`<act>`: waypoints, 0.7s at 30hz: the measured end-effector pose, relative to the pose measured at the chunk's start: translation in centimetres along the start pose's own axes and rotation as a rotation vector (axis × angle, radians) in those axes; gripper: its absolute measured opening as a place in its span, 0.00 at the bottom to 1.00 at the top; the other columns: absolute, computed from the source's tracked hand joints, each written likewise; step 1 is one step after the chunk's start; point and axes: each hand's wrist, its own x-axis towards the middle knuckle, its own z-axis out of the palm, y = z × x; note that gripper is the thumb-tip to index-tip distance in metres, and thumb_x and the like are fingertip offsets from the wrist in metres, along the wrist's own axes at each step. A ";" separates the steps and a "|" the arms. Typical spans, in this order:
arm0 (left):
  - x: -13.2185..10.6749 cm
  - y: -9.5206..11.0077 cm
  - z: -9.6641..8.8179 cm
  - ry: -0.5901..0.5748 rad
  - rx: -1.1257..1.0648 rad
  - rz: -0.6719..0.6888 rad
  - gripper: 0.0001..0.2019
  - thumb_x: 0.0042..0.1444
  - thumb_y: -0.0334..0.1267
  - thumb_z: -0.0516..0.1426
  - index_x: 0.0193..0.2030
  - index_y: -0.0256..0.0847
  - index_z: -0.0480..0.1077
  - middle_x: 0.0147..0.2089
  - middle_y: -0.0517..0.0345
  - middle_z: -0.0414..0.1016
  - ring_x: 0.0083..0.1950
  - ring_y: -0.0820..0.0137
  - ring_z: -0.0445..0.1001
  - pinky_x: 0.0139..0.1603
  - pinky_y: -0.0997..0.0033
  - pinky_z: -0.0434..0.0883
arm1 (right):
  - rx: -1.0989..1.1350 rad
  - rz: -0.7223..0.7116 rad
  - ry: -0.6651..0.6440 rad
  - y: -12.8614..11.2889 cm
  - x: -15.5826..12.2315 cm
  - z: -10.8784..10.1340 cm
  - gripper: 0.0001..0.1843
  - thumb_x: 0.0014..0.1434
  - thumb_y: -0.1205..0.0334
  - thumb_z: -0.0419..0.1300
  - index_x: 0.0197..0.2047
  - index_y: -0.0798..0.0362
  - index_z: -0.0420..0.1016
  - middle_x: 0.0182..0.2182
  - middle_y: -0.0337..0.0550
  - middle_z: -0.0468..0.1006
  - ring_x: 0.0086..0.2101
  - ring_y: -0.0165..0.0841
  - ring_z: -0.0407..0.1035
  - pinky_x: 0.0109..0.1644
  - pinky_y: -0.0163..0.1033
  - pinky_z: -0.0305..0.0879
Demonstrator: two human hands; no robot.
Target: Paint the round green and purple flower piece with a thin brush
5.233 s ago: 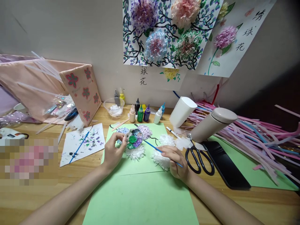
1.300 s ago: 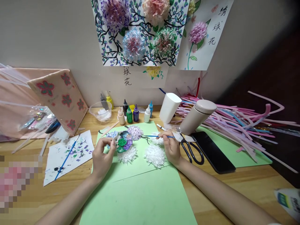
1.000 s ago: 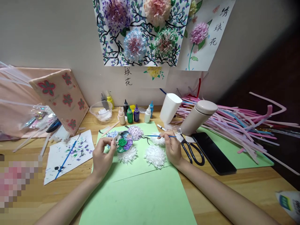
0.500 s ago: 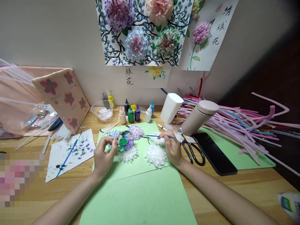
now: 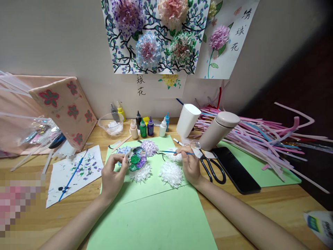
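Observation:
Between the thumb and fingers of my left hand (image 5: 114, 175) is a paint palette (image 5: 137, 158) with wells smeared green, purple and blue. My right hand (image 5: 190, 166) grips a thin blue paintbrush (image 5: 169, 151), its tip pointing left over the green paper (image 5: 153, 191). Below the palette lies a white paper flower (image 5: 141, 173), partly covered. Another white paper flower (image 5: 171, 173) rests between the hands, and a third is partly hidden by my right hand. Behind the palette are a lilac paper flower (image 5: 149, 148) and a blue one (image 5: 124, 150).
Paint bottles (image 5: 150, 127) and a plastic bowl (image 5: 111, 127) stand at the back. Right of my hand lie scissors (image 5: 212, 170), a black phone (image 5: 235, 170), a tumbler (image 5: 220, 130) and many pipe cleaners (image 5: 260, 139). A stained tissue (image 5: 90, 163) with another brush is on the left.
The whole view has shifted slightly. Both hands keep their grip on the palette and paintbrush, with little movement; the palette looks tilted a little differently.

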 end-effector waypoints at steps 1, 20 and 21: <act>0.0 0.0 0.0 0.000 0.001 0.003 0.07 0.55 0.38 0.56 0.29 0.41 0.63 0.32 0.58 0.71 0.35 0.71 0.71 0.39 0.70 0.69 | 0.000 -0.003 -0.002 0.0 0.0 0.0 0.12 0.65 0.62 0.44 0.35 0.49 0.66 0.30 0.41 0.72 0.36 0.35 0.68 0.42 0.44 0.63; 0.1 -0.2 0.1 0.008 0.000 -0.003 0.06 0.54 0.38 0.57 0.29 0.41 0.64 0.32 0.58 0.71 0.35 0.71 0.71 0.39 0.70 0.69 | -0.087 -0.062 -0.035 -0.4 0.3 -0.1 0.13 0.65 0.64 0.42 0.35 0.48 0.66 0.30 0.38 0.75 0.35 0.34 0.69 0.46 0.45 0.56; 0.1 -0.2 0.1 0.007 -0.001 -0.008 0.06 0.54 0.38 0.57 0.29 0.41 0.64 0.32 0.58 0.71 0.35 0.71 0.71 0.39 0.70 0.69 | -0.090 -0.067 -0.050 -0.4 0.3 -0.1 0.12 0.65 0.64 0.43 0.36 0.48 0.66 0.30 0.38 0.75 0.35 0.34 0.69 0.46 0.45 0.56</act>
